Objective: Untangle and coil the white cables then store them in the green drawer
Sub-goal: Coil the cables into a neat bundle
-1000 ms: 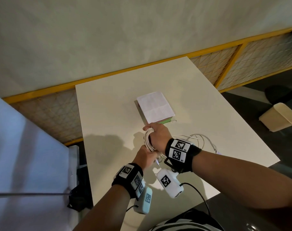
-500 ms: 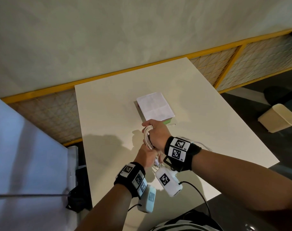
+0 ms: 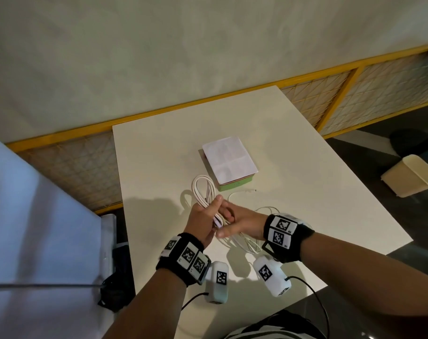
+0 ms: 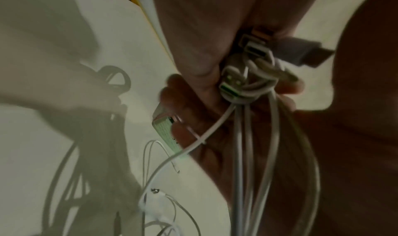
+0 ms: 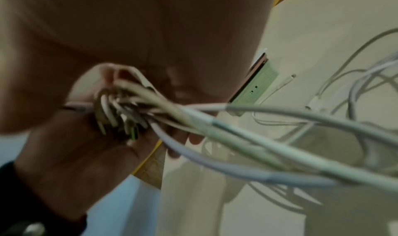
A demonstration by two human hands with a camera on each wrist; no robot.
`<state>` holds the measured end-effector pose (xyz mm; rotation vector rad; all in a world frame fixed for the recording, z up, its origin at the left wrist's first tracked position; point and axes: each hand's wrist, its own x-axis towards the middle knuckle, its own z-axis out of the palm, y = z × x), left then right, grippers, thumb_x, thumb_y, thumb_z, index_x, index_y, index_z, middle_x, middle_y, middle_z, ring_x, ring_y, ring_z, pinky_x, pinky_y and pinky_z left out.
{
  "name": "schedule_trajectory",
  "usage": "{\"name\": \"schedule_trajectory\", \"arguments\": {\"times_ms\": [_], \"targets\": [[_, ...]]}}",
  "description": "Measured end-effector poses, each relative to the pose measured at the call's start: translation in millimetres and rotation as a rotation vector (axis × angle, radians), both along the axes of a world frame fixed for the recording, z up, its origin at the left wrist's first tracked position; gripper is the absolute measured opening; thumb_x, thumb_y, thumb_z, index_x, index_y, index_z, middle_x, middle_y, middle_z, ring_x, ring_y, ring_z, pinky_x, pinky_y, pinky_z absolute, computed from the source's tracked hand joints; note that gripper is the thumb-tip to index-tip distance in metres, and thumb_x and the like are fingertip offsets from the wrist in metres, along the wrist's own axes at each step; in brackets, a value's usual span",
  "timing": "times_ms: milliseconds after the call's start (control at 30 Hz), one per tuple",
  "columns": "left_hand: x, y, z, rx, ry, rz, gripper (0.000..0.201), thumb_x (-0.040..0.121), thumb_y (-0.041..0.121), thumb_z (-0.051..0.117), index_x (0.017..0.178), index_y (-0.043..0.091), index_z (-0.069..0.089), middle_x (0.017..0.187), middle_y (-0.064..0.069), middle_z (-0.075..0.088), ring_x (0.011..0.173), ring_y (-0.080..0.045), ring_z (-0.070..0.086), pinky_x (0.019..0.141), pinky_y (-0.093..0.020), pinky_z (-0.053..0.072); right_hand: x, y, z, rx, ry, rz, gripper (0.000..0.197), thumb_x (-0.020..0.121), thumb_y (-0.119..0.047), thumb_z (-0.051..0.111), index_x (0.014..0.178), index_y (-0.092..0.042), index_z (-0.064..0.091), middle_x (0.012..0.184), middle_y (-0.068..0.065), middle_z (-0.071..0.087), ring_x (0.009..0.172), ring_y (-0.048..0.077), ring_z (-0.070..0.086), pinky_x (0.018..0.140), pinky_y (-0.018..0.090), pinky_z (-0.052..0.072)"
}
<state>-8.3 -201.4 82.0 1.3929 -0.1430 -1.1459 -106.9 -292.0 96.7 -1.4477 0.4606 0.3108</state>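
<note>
A white cable coil (image 3: 203, 189) stands up out of my left hand (image 3: 214, 209), which grips its lower end over the white table (image 3: 305, 167). My right hand (image 3: 228, 216) meets it from the right and pinches the same bundle, its thumb underneath. The left wrist view shows the bundled strands and plugs (image 4: 243, 79) between the fingers. Loose white cables (image 3: 247, 243) trail from the bundle under my right wrist. A thin cable end (image 3: 244, 191) lies by the shut green drawer (image 3: 235, 185), just beyond the hands and also visible from the right wrist (image 5: 258, 84).
A white paper sheet (image 3: 230, 159) lies on top of the drawer box. A beige bin (image 3: 411, 177) stands on the dark floor at the right. A yellow-framed mesh railing (image 3: 342, 94) runs behind the table. A pale panel (image 3: 37, 216) stands left.
My right hand has come off the top of the coil and dropped back to the right, uncovering the loops. The left hand has shifted forward with the coil.
</note>
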Motion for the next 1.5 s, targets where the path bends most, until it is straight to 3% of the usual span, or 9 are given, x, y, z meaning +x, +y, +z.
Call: {"name": "schedule_trajectory", "arguments": {"times_ms": [133, 300, 433, 600, 733, 967, 1167, 1400, 1500], "targets": [[-0.7, 2.7, 0.5, -0.044, 0.028, 0.014, 0.022, 0.093, 0.019, 0.058, 0.08, 0.002, 0.064, 0.054, -0.011, 0.061, 0.054, -0.027, 0.06, 0.057, -0.03, 0.05, -0.6, -1.1, -8.2, -0.24, 0.097, 0.103, 0.042, 0.072, -0.011, 0.074, 0.109, -0.012, 0.056, 0.101, -0.003, 0.064, 0.105, 0.012, 0.057, 0.095, 0.026, 0.041], [11.6, 4.3, 7.6, -0.154, 0.051, 0.071, 0.019, 0.098, 0.011, 0.045, 0.087, 0.005, 0.06, 0.039, 0.004, 0.043, 0.036, -0.012, 0.045, 0.055, -0.029, 0.049, -19.1, -0.2, -22.7, -0.332, 0.245, 0.219, 0.004, 0.087, -0.025, 0.06, 0.091, -0.025, 0.06, 0.051, -0.011, 0.063, 0.059, 0.013, 0.061, 0.069, 0.016, 0.046], [18.3, 10.7, 3.7, -0.106, 0.004, 0.111, 0.019, 0.098, 0.011, 0.048, 0.083, 0.004, 0.058, 0.036, 0.005, 0.037, 0.032, -0.01, 0.038, 0.05, -0.027, 0.044, -24.4, -4.6, -20.9, -0.609, 0.356, 0.309, 0.026, 0.088, -0.033, 0.056, 0.063, -0.029, 0.052, 0.059, -0.011, 0.052, 0.057, 0.012, 0.053, 0.059, 0.02, 0.041], [21.2, 19.6, -16.9, 0.086, -0.138, 0.084, 0.037, 0.088, 0.014, 0.065, 0.055, 0.005, 0.05, 0.032, -0.001, 0.037, 0.03, -0.014, 0.039, 0.052, -0.027, 0.04, -22.7, -14.3, -10.9, -0.918, 0.375, 0.36, 0.03, 0.088, -0.037, 0.051, 0.088, -0.009, 0.062, 0.097, 0.014, 0.065, 0.096, 0.03, 0.059, 0.075, 0.03, 0.04], [23.4, 32.9, -36.6, 0.158, -0.203, 0.012, 0.037, 0.079, 0.01, 0.075, 0.055, 0.01, 0.046, 0.034, -0.001, 0.044, 0.031, -0.013, 0.041, 0.053, -0.028, 0.038, -11.8, -23.4, 4.7, -0.751, 0.32, 0.19, 0.023, 0.076, -0.025, 0.059, 0.056, -0.021, 0.049, 0.06, -0.002, 0.048, 0.067, 0.022, 0.05, 0.057, 0.029, 0.035], [6.8, 30.5, -29.9, 0.107, -0.321, -0.262, 0.042, 0.042, 0.036, 0.08, 0.059, 0.007, 0.055, 0.041, -0.001, 0.056, 0.037, -0.013, 0.049, 0.043, -0.019, 0.04, 6.2, -19.5, 34.0, -0.456, 0.178, -0.005, 0.023, 0.074, -0.002, 0.053, 0.06, -0.018, 0.046, 0.058, 0.001, 0.042, 0.05, 0.015, 0.036, 0.049, 0.025, 0.033], [-6.4, 24.6, -24.5, 0.106, -0.399, -0.365, 0.055, 0.054, 0.033, 0.085, 0.082, -0.008, 0.064, 0.054, -0.012, 0.06, 0.046, -0.021, 0.055, 0.048, -0.025, 0.044, 15.7, -10.5, 31.2, -0.743, 0.04, 0.025, 0.011, 0.079, -0.006, 0.058, 0.071, -0.013, 0.054, 0.072, 0.004, 0.056, 0.067, 0.017, 0.049, 0.059, 0.022, 0.036], [-16.0, 15.2, -12.9, 0.219, -0.437, -0.347, 0.03, 0.077, 0.013, 0.066, 0.055, -0.006, 0.058, 0.042, -0.007, 0.052, 0.034, -0.015, 0.048, 0.044, -0.021, 0.04, 20.2, -3.9, 18.1, -0.838, -0.126, -0.32, 0.029, 0.071, 0.009, 0.053, 0.088, -0.013, 0.05, 0.07, -0.001, 0.052, 0.058, 0.012, 0.046, 0.052, 0.016, 0.034], [-16.1, 14.7, -10.1, 0.216, -0.406, -0.356, 0.033, 0.077, 0.011, 0.065, 0.048, 0.005, 0.05, 0.035, 0.003, 0.044, 0.032, -0.012, 0.044, 0.047, -0.023, 0.04, 22.1, -8.0, 15.3, -0.885, -0.056, -0.343, 0.044, 0.069, 0.012, 0.055, 0.105, -0.012, 0.046, 0.098, 0.002, 0.041, 0.078, 0.019, 0.048, 0.065, 0.018, 0.037]]}}
